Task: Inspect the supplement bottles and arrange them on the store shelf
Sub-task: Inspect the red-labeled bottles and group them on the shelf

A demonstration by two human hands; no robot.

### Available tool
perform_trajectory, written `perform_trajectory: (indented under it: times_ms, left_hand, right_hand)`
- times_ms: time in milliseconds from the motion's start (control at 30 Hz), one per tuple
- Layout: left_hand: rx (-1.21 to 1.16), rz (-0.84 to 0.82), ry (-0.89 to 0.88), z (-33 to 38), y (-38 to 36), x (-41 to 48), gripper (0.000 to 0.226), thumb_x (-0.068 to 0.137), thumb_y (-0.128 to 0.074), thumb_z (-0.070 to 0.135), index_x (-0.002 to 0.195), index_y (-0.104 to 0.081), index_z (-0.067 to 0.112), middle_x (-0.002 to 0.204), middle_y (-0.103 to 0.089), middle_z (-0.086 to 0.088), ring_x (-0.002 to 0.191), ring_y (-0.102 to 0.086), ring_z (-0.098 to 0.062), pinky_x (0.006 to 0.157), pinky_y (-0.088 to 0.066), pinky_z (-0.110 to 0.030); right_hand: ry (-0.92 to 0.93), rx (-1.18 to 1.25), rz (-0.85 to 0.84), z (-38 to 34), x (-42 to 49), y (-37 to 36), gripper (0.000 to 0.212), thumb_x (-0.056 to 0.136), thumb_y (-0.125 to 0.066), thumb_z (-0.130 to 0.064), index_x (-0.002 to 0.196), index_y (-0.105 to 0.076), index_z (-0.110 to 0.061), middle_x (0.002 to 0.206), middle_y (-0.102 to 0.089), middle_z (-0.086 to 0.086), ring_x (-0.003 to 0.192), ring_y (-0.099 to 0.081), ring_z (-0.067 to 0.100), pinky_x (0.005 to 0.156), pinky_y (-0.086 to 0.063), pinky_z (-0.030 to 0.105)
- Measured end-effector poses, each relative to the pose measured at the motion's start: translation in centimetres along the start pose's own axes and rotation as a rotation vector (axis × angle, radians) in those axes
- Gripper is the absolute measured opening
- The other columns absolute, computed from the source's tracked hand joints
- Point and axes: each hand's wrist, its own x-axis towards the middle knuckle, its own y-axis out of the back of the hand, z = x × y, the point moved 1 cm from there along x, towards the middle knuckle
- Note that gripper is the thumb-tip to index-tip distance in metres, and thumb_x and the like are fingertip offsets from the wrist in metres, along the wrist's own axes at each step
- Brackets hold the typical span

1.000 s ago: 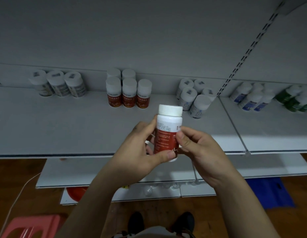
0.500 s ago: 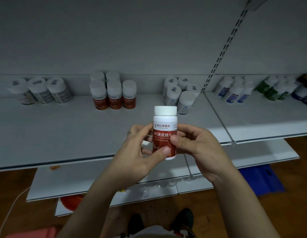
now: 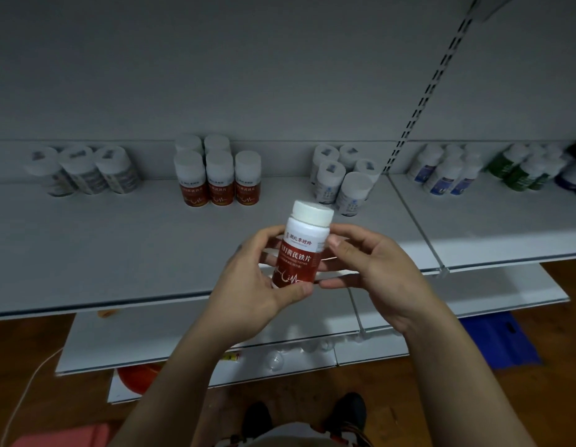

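Note:
A white-capped supplement bottle with a red label (image 3: 301,250) is held upright in front of the white shelf (image 3: 119,253), label facing me. My left hand (image 3: 251,285) grips its lower part, thumb across the bottom of the label. My right hand (image 3: 373,269) pinches its right side with thumb and fingers. On the shelf behind stands a group of matching red-label bottles (image 3: 215,175).
Grey-label bottles (image 3: 83,169) stand at the left of the shelf, white-and-blue ones (image 3: 341,179) right of the red group. Past the slotted upright (image 3: 418,104) are blue-label (image 3: 447,172) and green bottles (image 3: 518,169). Lower shelves, a pink stool (image 3: 64,437) and a blue bag (image 3: 502,340) lie below.
The bottle has been turned so its front label now faces me. My view has drifted left and the hands hold the bottle slightly tilted.

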Motion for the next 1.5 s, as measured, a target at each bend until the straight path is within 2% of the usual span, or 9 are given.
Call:
perform_trajectory:
  times_ms: [133,267,467,667,800,900,1067,1267,1500]
  left_hand:
    - [0.087,0.087,-0.039,-0.7,0.4,0.6,0.074,0.066,-0.088,0.027,0.119,-0.041,0.049,0.108,-0.057,0.022,0.098,-0.053,0.009,0.073,-0.044,-0.01]
    - [0.176,0.14,-0.052,-1.6,0.7,1.2,0.075,0.065,-0.088,0.03,0.12,-0.041,0.05,0.11,-0.057,0.018,0.098,-0.055,0.0,0.079,-0.048,-0.021]
    - [0.244,0.195,-0.072,-2.4,1.0,2.9,0.075,0.07,-0.085,0.024,0.129,-0.04,0.038,0.118,-0.053,0.008,0.106,-0.051,-0.009,0.086,-0.05,-0.031]
    - [0.379,0.194,-0.095,-2.5,2.4,5.3,0.07,0.078,-0.078,0.036,0.136,-0.039,0.034,0.13,-0.05,0.007,0.119,-0.047,-0.015,0.098,-0.044,-0.039]
    - [0.597,0.266,-0.133,-2.2,4.9,6.8,0.072,0.08,-0.069,0.054,0.141,-0.04,0.029,0.145,-0.044,0.006,0.129,-0.044,-0.021,0.101,-0.039,-0.041]
    - [0.738,0.221,-0.048,-2.5,6.8,7.7,0.069,0.083,-0.06,0.062,0.141,-0.04,0.03,0.144,-0.045,0.007,0.13,-0.041,-0.02,0.101,-0.034,-0.04]
    - [0.99,0.138,0.019,-2.9,9.0,8.5,0.066,0.083,-0.05,0.072,0.132,-0.047,0.029,0.134,-0.051,0.002,0.123,-0.044,-0.024,0.098,-0.037,-0.042]
    - [1.019,0.151,0.035,-2.7,10.1,8.7,0.06,0.084,-0.049,0.071,0.126,-0.049,0.029,0.127,-0.054,0.003,0.117,-0.047,-0.023,0.095,-0.036,-0.04]
    - [1.01,0.151,0.037,-3.5,10.1,7.9,0.062,0.084,-0.05,0.07,0.132,-0.048,0.03,0.137,-0.05,0.004,0.122,-0.045,-0.023,0.094,-0.032,-0.039]
  right_hand:
    - [0.009,-0.047,-0.025,-0.7,0.9,-0.6,0.022,0.095,-0.06,-0.013,0.115,-0.068,-0.011,0.107,-0.073,0.013,0.089,-0.072,0.02,0.077,-0.059,0.037]
    - [0.095,-0.188,0.0,-2.0,2.4,-1.2,0.026,0.089,-0.068,-0.02,0.115,-0.067,-0.016,0.097,-0.072,0.011,0.085,-0.072,0.018,0.072,-0.059,0.035]
    - [0.233,-0.644,0.056,-4.1,5.2,-2.2,0.06,0.057,-0.075,-0.065,0.104,-0.072,-0.027,0.086,-0.07,-0.001,0.072,-0.071,0.022,0.074,-0.059,0.046]
    - [0.246,-1.019,0.045,-7.1,8.2,-3.9,0.037,0.074,-0.076,-0.048,0.1,-0.067,-0.022,0.09,-0.065,-0.01,0.084,-0.062,0.012,0.07,-0.046,0.027]
    - [0.295,-1.229,0.057,-9.8,12.0,-4.1,0.036,0.078,-0.072,-0.041,0.103,-0.068,-0.015,0.101,-0.066,0.0,0.093,-0.061,0.02,0.072,-0.041,0.026]
    - [0.285,-1.274,0.102,-11.0,15.7,-4.2,0.034,0.076,-0.073,-0.032,0.096,-0.066,-0.006,0.091,-0.065,0.007,0.089,-0.064,0.028,0.066,-0.049,0.031]
    - [0.235,-1.262,0.127,-11.3,20.6,-5.8,0.034,0.077,-0.074,-0.025,0.066,-0.046,-0.009,0.066,-0.048,0.003,0.07,-0.054,0.024,0.049,-0.035,0.024]
    - [0.16,-1.16,0.106,-10.1,23.9,-8.4,0.034,0.075,-0.077,-0.026,0.092,-0.063,0.0,0.094,-0.068,0.017,0.089,-0.068,0.033,0.067,-0.052,0.032]
    - [0.101,-1.095,0.1,-9.3,25.2,-10.7,0.032,0.07,-0.08,-0.028,0.081,-0.059,-0.007,0.093,-0.069,0.014,0.089,-0.07,0.032,0.074,-0.058,0.035]
